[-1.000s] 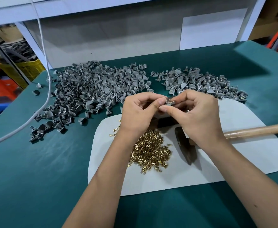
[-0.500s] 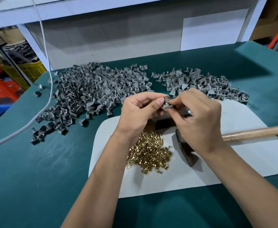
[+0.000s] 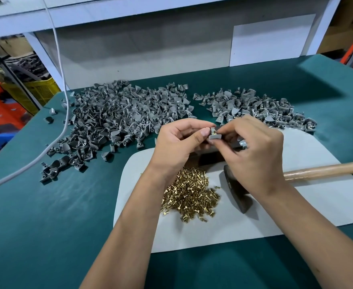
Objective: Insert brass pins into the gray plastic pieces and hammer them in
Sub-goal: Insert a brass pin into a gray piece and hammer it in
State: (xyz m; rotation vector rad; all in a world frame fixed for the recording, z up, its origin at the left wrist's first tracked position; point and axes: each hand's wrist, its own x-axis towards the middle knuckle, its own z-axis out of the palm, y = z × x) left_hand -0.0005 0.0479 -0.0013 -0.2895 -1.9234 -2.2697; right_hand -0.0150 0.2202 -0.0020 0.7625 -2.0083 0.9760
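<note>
Left hand and right hand together pinch one gray plastic piece above the desk, its flat curved face toward the camera and a brass pin barely visible in it; which way the pin points cannot be told. The hammer lies on the white mat, its wooden handle running right and cut off, its dark head partly hidden by the right wrist. Loose glossy brass pins are heaped under the left wrist, and matte gray piles lie beyond.

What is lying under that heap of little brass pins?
The brass pins lie on a pale sheet spread over the green table. Beside them on the sheet rests a hammer. Whatever is beneath the sheet is covered.
</note>
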